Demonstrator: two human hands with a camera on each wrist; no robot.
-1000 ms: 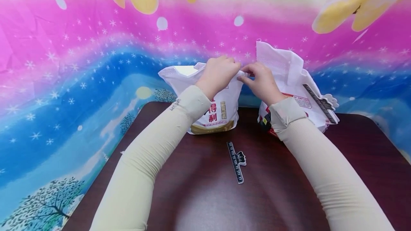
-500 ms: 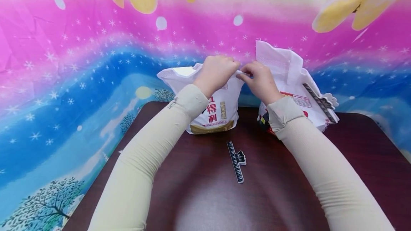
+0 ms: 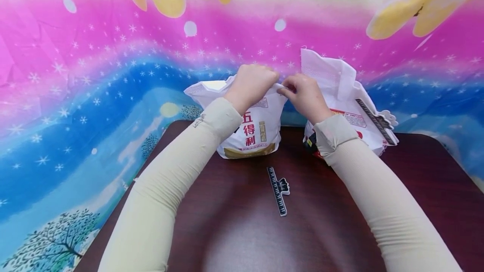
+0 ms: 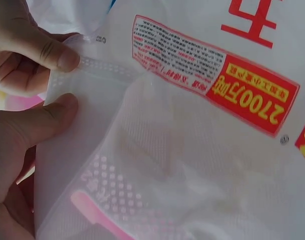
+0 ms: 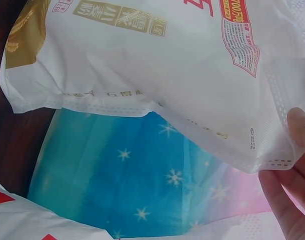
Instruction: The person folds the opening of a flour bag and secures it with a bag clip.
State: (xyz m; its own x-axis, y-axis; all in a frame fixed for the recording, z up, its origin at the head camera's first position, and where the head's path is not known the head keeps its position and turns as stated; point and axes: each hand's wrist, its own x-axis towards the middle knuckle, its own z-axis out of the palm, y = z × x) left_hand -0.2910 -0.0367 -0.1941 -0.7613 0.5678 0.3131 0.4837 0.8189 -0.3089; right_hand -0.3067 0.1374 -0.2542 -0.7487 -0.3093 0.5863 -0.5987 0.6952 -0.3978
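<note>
A white flour bag (image 3: pixel 261 133) with red lettering and a gold base band stands upright near the back of the table. My left hand (image 3: pixel 252 88) grips its top edge near the middle, thumb on the near side of the folded rim in the left wrist view. At the bag's upper right corner, my right hand (image 3: pixel 305 96) pinches the rim between thumb and fingers; the right wrist view shows this corner (image 5: pixel 277 150) stretched out flat. To the left of my hands, the bag's mouth gapes a little. On the table before the bag lies a piano-key patterned clip (image 3: pixel 277 191).
A second white bag (image 3: pixel 329 74) leans at the right, partly behind my right forearm, with a similar clip (image 3: pixel 376 121) on its side. The dark wooden table (image 3: pixel 242 238) ends at a colourful snowflake-patterned cloth (image 3: pixel 113 74) behind.
My left hand has shifted slightly left and down along the rim, uncovering more of the bag's lettering. The right hand keeps its pinch, moving slightly left. The loose clip has stayed put.
</note>
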